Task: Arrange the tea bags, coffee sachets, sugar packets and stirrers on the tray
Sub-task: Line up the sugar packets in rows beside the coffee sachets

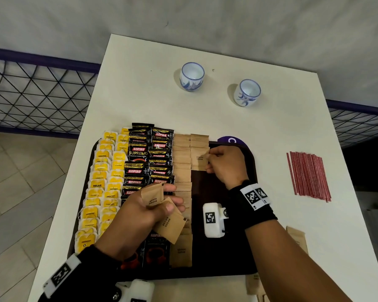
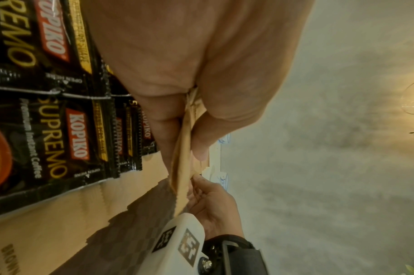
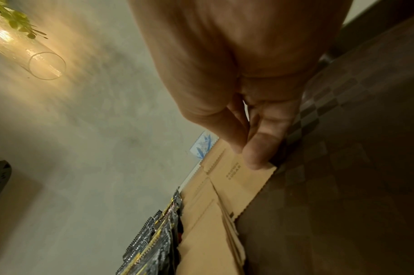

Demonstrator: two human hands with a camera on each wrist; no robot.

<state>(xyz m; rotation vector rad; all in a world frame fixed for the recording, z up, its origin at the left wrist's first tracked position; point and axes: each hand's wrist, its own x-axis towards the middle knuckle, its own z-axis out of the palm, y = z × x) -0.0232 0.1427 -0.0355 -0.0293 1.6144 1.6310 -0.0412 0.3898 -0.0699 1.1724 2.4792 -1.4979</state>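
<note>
A dark tray (image 1: 227, 253) holds columns of yellow tea bags (image 1: 100, 184), black coffee sachets (image 1: 148, 158) and brown sugar packets (image 1: 181, 166). My left hand (image 1: 153, 205) hovers over the tray's middle and grips a few brown sugar packets (image 1: 168, 225), seen edge-on as sugar packets (image 2: 182, 167) in the left wrist view. My right hand (image 1: 223, 164) pinches the right edge of one sugar packet (image 1: 199, 159) that lies at the top of a second sugar column; the thumb and fingers (image 3: 260, 147) press that packet (image 3: 243, 178). Red stirrers (image 1: 308, 175) lie on the table right of the tray.
Two blue-and-white cups (image 1: 191, 76) (image 1: 248, 92) stand at the back of the white table (image 1: 271, 131). More sugar packets (image 1: 297, 238) lie off the tray near the front right edge. A wire fence (image 1: 37, 92) runs behind the table.
</note>
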